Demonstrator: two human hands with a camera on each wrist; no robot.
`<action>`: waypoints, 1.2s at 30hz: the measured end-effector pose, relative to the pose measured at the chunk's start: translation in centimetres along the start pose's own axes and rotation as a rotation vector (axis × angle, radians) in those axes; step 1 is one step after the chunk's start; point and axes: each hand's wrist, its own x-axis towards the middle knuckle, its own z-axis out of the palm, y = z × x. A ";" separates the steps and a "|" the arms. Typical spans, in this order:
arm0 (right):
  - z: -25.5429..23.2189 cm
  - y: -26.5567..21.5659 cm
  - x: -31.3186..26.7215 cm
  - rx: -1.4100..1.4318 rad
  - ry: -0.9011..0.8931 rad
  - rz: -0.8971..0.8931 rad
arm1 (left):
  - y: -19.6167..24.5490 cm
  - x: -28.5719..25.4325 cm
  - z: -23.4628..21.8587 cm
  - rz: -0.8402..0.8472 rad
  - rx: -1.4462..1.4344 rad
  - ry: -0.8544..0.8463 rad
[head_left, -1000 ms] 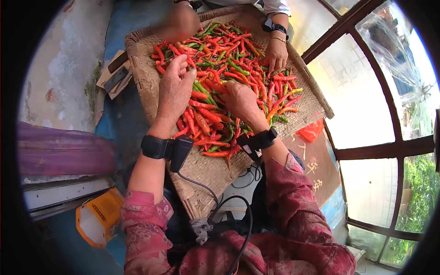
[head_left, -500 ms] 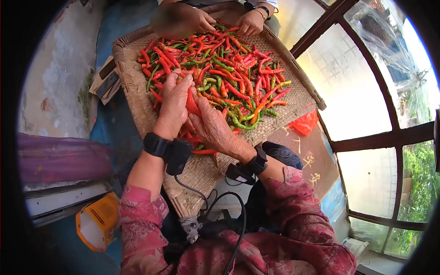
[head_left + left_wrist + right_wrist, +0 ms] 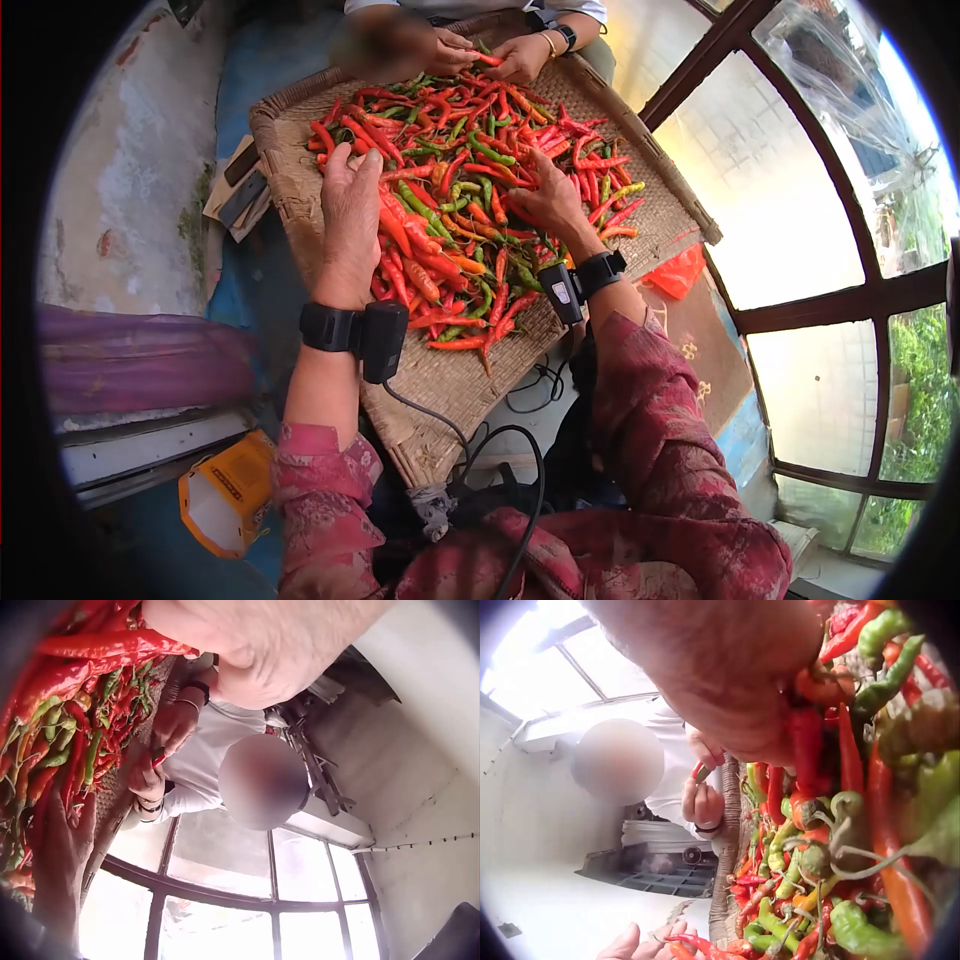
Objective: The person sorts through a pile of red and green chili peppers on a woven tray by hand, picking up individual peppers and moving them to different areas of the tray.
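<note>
A heap of red, orange and green chili peppers [image 3: 480, 200] covers a woven tray [image 3: 420, 420]. My left hand [image 3: 348, 225] is at the heap's left side, thumb and fingers extended, its palm against several red peppers. From the right wrist view, the left hand's fingers [image 3: 630, 946] show behind a red chili pepper [image 3: 697, 945]. On the heap's right side, my right hand [image 3: 555, 205] reaches down with bent fingers. A blurred red chili pepper [image 3: 807, 746] is at its fingertips, which are partly hidden in that view.
Across the tray, another person's hands [image 3: 515, 60] hold a red pepper. Windows [image 3: 765, 180] line the right side, above a red plastic bag [image 3: 672, 270]. A yellow lamp-like box [image 3: 228, 490] stands at lower left. A black cable [image 3: 540, 460] runs over my lap.
My hands were together around a red pepper half a second ago; now they are apart, the right among the peppers farther right. The other person's hands have lifted a pepper.
</note>
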 end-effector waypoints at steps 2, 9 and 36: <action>1.1 -1.4 0.2 0.118 0.084 -0.228 | 0.1 0.0 -0.1 0.028 0.038 0.032; 1.9 -10.2 -5.8 -0.161 0.005 -0.593 | 0.0 0.0 -0.4 0.060 0.132 -0.037; -0.4 -8.5 -6.6 0.970 -0.240 -0.172 | -0.1 -3.5 2.0 -0.207 0.205 -0.332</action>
